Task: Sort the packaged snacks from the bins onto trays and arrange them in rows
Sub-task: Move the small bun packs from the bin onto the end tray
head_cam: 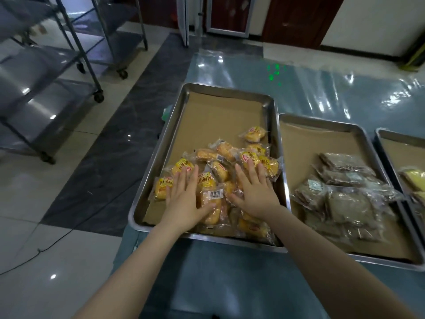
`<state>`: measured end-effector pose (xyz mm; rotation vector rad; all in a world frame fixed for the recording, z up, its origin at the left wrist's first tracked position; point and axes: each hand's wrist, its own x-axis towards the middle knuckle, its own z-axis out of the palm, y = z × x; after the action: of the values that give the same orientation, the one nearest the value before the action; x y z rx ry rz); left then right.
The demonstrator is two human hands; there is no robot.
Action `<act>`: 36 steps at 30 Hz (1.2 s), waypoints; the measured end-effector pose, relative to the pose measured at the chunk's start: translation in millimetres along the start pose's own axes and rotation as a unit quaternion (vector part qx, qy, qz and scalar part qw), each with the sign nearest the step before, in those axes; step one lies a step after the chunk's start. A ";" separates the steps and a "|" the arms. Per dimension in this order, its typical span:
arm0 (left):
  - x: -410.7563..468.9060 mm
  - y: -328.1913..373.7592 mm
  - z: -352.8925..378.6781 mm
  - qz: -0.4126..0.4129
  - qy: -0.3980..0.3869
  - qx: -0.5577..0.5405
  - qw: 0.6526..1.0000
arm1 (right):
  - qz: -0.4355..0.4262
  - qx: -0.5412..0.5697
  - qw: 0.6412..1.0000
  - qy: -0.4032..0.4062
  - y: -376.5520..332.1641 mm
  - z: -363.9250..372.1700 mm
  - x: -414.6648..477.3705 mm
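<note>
A steel tray (161,143) lined with brown paper lies in front of me on the table. Several yellow packaged bread snacks (253,134) lie in a loose heap over its near half. My left hand (186,199) lies flat on the left side of the heap, fingers straight and spread. My right hand (257,192) lies flat on the right side of the heap, fingers straight as well. Neither hand grips a packet. A second tray (322,125) to the right holds several brown packaged snacks (345,192).
A third tray (388,134) at the right edge holds yellowish packets (414,178). The table (230,277) is covered with shiny plastic film. Wheeled metal racks (46,72) stand on the tiled floor to the left. A cable (57,240) runs over the floor.
</note>
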<state>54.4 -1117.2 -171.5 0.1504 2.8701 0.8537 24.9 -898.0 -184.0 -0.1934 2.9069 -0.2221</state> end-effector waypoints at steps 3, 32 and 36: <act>-7.6 15.5 -10.8 0.038 0.043 -0.011 0.998 | -0.013 0.048 0.998 0.043 1.5 -11.5 -15.0; -61.1 465.1 143.0 0.303 0.101 0.193 0.928 | -0.082 0.040 0.974 0.206 410.7 -174.8 -285.4; -21.9 528.8 145.6 0.324 0.138 0.171 0.920 | -0.068 0.050 0.968 0.234 467.7 -218.1 -280.4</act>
<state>129.0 -601.4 0.8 1.1576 3.2465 0.4512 193.6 -369.1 7.8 -0.3687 3.3403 -0.4972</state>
